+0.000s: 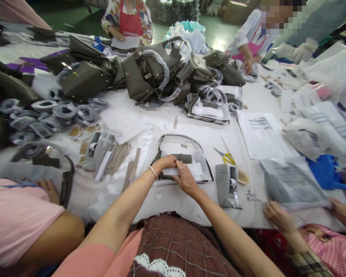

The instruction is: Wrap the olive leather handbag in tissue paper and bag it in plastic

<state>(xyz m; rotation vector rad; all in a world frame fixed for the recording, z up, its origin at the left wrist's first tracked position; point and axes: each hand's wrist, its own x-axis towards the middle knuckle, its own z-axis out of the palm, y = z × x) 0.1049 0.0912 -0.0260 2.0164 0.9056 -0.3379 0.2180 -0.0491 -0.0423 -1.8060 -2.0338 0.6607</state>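
Note:
A flat dark handbag (209,169) with a long curved handle lies before me, covered by a translucent white sheet (196,157). On it are a dark rolled piece (185,158) and a white paper strip (197,169). My left hand (167,162), with a white bracelet at the wrist, reaches over the bag, its fingers bent together; what lies under them is hidden. My right hand (187,179) meets its fingertips from the right, fingers stretched out and thumb apart, resting over the sheet and strip.
Yellow-handled pliers (227,157) and a grey tape dispenser (222,184) stand at the right. Another dispenser (96,148) and brown strips (118,157) are at the left. Dark handbags (152,73) pile up behind. Co-workers' hands (279,217) handle a wrapped bag (294,182) at right.

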